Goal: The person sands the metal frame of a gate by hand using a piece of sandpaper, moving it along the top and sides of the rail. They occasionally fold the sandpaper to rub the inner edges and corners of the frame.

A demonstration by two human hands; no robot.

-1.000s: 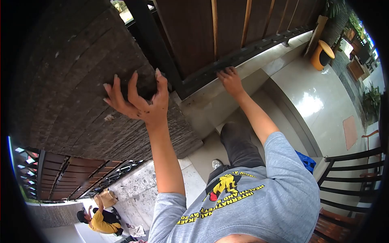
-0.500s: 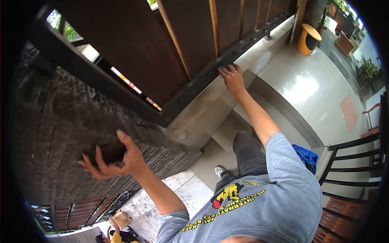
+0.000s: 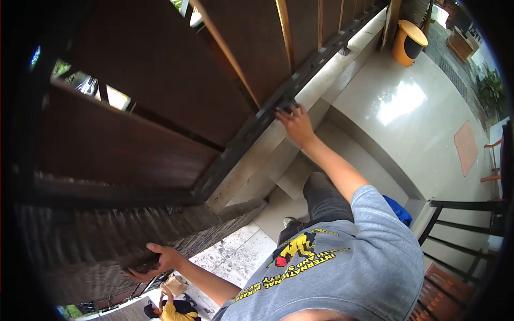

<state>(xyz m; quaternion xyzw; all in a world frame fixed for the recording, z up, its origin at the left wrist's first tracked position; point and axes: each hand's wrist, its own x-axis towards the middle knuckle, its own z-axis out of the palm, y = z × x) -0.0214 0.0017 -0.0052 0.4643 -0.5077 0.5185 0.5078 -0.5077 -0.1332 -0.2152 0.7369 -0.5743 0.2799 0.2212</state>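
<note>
My right hand [image 3: 295, 124] reaches out to the dark bottom rail [image 3: 266, 113] of the fence. Its fingers are curled at the rail around a small dark thing; what it is, I cannot tell. Slatted brown panels [image 3: 160, 69] rise above that rail. My left hand [image 3: 159, 263] is at the rough, dark stone wall [image 3: 101, 235], thumb up and fingers apart, with nothing in it. Part of its fingers lies in shadow against the stone. Below the rail runs a pale ledge [image 3: 251, 166].
An orange bin [image 3: 410, 43] stands at the far right on shiny tiles. Black railings [image 3: 466, 224] and a blue bag [image 3: 397, 211] are to my right. Tiled steps [image 3: 356, 152] lie below. A person in yellow [image 3: 174, 310] is at the lower left, beside a brown bag [image 3: 175, 283].
My left hand has moved down along the stone wall. The right hand has slid left and nearer along the bottom rail. The view has tilted, showing more of the fence panels.
</note>
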